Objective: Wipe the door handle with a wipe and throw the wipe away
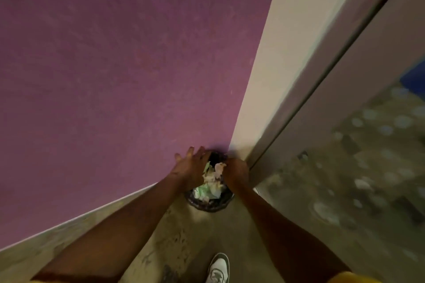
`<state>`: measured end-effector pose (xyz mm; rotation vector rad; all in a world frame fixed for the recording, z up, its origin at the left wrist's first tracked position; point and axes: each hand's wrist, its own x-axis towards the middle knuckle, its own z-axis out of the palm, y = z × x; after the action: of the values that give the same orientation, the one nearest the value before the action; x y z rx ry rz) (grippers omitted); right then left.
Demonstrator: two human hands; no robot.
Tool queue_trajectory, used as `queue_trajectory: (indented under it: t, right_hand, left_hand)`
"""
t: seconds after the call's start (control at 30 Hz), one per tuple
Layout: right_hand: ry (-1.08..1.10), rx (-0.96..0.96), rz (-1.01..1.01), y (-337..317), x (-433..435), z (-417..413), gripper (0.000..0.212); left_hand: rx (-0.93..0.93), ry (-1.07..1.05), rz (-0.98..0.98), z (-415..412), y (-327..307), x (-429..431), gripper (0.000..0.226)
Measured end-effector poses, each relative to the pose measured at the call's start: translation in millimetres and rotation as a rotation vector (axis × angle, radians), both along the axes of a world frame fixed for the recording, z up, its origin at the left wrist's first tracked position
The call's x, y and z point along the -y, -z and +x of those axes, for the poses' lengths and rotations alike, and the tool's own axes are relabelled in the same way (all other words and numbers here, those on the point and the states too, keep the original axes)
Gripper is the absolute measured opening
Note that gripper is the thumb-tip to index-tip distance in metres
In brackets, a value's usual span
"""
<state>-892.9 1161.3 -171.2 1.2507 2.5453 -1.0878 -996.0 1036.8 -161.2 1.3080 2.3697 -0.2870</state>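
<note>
Your two hands reached over one small bin (pixel 210 202) by the purple wall (pixel 115 64), left hand (pixel 192 167) flat with fingers spread, right hand (pixel 236 171) curled on a crumpled wipe (pixel 219 167) above the trash, one shoe (pixel 218 267) below.

No text, label, brand, number or sign can be read anywhere in this view. The purple wall (pixel 115 64) is plain, and the white shoe (pixel 218 269) near the bottom edge carries only a blurred marking that cannot be made out. The crumpled waste in the bin (pixel 210 204) shows no legible print.
</note>
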Motion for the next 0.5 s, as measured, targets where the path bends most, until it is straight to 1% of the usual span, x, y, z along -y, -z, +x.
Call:
queue_trajectory:
  t: [0.07, 0.1, 0.2, 0.27, 0.4, 0.5]
  right_hand:
    - [-0.054, 0.042, -0.011, 25.3, -2.2, -13.3, 0.031]
    - [-0.086, 0.071, -0.003, 35.7, -2.6, -18.6, 0.033]
    - [-0.134, 0.118, -0.048, 62.9, -3.1, -31.3, 0.035]
    - [-0.131, 0.142, -0.043, 75.5, -6.8, -34.5, 0.031]
    - [-0.111, 0.127, -0.027, 74.3, -8.8, -29.0, 0.027]
    - [-0.133, 0.116, 0.028, 47.3, -6.8, -15.7, 0.031]
  left_hand:
    - [-0.069, 0.061, -0.035, -3.7, 24.0, -2.2, 0.084]
    - [-0.075, 0.057, -0.041, -4.8, 33.5, -3.3, 0.084]
    - [0.03, -0.034, -0.04, -10.7, 51.7, -6.9, 0.085]
    - [0.071, -0.066, -0.056, -15.2, 57.5, -7.8, 0.086]
    - [0.036, -0.015, -0.087, -17.2, 57.5, -2.6, 0.083]
    - [-0.007, 0.049, -0.049, -15.6, 40.5, -3.0, 0.083]
